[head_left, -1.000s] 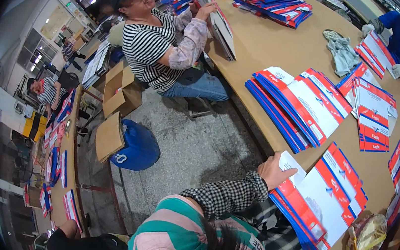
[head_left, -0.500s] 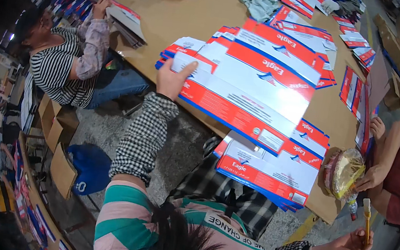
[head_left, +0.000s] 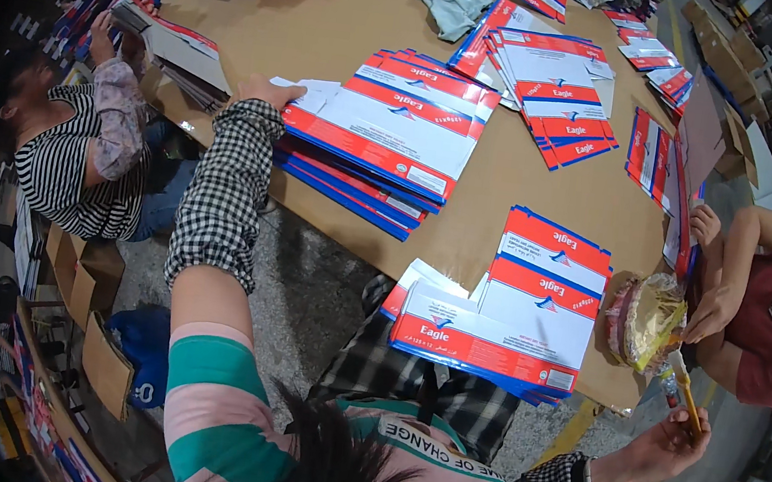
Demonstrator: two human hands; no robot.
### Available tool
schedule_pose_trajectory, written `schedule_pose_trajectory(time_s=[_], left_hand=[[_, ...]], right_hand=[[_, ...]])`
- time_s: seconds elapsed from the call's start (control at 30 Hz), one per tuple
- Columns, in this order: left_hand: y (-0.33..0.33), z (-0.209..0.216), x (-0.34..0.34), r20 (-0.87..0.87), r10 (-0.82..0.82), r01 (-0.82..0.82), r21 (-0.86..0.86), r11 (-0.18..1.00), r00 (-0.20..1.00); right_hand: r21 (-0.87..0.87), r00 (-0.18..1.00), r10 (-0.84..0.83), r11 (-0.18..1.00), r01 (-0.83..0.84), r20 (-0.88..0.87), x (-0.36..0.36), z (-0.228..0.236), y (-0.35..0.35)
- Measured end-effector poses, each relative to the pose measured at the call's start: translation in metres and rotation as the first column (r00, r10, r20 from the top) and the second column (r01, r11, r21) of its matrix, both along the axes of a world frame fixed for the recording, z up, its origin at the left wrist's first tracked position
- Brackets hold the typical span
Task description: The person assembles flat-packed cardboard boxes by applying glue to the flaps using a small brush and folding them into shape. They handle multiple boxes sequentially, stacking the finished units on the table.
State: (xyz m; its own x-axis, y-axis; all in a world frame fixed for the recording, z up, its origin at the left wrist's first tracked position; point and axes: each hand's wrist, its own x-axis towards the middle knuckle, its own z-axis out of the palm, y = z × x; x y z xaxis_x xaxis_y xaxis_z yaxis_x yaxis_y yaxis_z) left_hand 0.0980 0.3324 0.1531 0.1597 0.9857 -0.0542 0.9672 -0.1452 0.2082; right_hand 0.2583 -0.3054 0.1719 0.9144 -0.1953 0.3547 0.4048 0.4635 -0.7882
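Note:
My left hand [head_left: 262, 94] is at the left end of a printed red, white and blue flat carton [head_left: 399, 132], its thumb over the white flap. That carton lies on top of a stack of similar blanks [head_left: 354, 189] at the table's edge. My right hand [head_left: 666, 451] is closed round the yellow handle of a brush [head_left: 692, 404], bristles upward. The brush tip is by the near rim of a plastic-lined bowl [head_left: 627, 319] with pale yellowish contents. Closer to me, another pile of flat cartons [head_left: 490, 336] overhangs the front table edge.
More carton blanks [head_left: 558, 94] lie fanned across the brown table [head_left: 334, 32], near a grey-green cloth [head_left: 451, 0]. At right, a co-worker's hand [head_left: 712, 315] is beside the bowl. Another person in a striped top [head_left: 78, 155] handles cartons at left. A blue stool [head_left: 141, 355] stands below.
The carton in my left hand has gone left, from above the near pile down onto the stack. My right hand has brought the brush closer to the bowl, tilting it.

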Motion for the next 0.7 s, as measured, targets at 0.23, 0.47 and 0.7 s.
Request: schedule_pose_trajectory(time_s=[0.23,0.47,0.7], left_hand=[[-0.025,-0.031,0.027,0.087,-0.449,0.290,0.652,0.701,0.889],[-0.275,-0.084,-0.007,0.155,-0.963,0.964,-0.185,0.192,0.221],[-0.315,-0.092,-0.005,0.100,-0.929,0.858,-0.427,0.284,0.357]], right_hand=[[0.000,0.992,-0.091,0.996,0.092,-0.083,0.006,-0.011,-0.002],[-0.049,0.989,0.010,0.999,-0.018,-0.149,-0.004,-0.015,0.023],[0.020,0.951,0.238,0.971,-0.239,-0.197,-0.016,-0.028,0.041]])
